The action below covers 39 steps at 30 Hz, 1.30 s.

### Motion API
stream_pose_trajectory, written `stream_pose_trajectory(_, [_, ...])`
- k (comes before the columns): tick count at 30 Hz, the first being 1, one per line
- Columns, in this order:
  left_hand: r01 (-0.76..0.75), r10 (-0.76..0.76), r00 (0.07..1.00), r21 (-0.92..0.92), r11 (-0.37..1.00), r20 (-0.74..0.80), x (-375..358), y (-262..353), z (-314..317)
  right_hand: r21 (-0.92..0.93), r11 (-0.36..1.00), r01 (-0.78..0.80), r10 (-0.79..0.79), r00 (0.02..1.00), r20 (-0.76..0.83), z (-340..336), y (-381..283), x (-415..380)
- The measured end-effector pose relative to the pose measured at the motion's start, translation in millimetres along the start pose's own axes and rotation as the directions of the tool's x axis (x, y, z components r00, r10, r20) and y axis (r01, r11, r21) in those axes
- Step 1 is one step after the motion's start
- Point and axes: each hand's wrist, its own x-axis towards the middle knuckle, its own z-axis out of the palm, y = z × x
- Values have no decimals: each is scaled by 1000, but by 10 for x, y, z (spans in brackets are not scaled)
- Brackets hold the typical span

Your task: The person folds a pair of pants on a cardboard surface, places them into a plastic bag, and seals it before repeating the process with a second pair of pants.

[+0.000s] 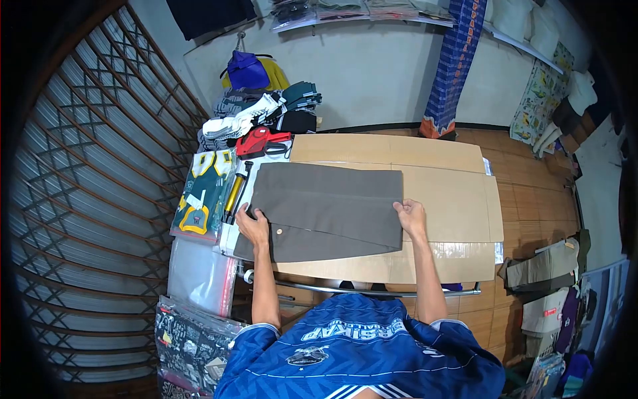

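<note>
1. Trousers [332, 206], apparently, grey-brown and folded flat, lie on the left part of the cardboard [452, 199], their buttoned end at its left edge.
2. The right hand [413, 218] has thumb and fingers closed on their right edge, over the cardboard; a pull from here alone could skew the layers.
3. The left hand [254, 227] rests on their left edge, beside the cardboard, fingers partly spread; I cannot tell whether they pinch cloth. A loose hold could let that end slip or wrinkle.
4. The slanting upper layer seems likely to trap a crease if pressed down uneven.
5. Left of the cardboard, the yellow-and-black tool [234, 193] sits close to the cloth; a sideways sweep could snag or knock it. The red tape dispenser [260, 141], by its upper-left corner, could catch fabric likewise.
6. Along the cardboard's near side runs a metal rail [379, 292]; overhanging cloth could catch there.
</note>
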Motion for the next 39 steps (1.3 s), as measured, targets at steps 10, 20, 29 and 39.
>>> stream_pose_trajectory(10, [-31, 88, 946, -181, 983, 312, -339, 784, 386, -129, 991, -39, 9, 975, -221, -1005, 649, 212])
stream_pose_trajectory(20, [88, -30, 938, -152, 984, 346, -729, 1246, 576, -189, 982, -8, -56, 941, -335, -1519, 905, 374])
stream_pose_trajectory(29, [204, -137, 924, -157, 966, 357, -831, 1387, 523, -161, 987, 20, -74, 939, -336, -1583, 1061, 503])
stream_pose_trajectory(39, [246, -174, 923, -176, 953, 344, -836, 1335, 562, -225, 971, 82, -161, 920, -359, -1588, 1071, 485])
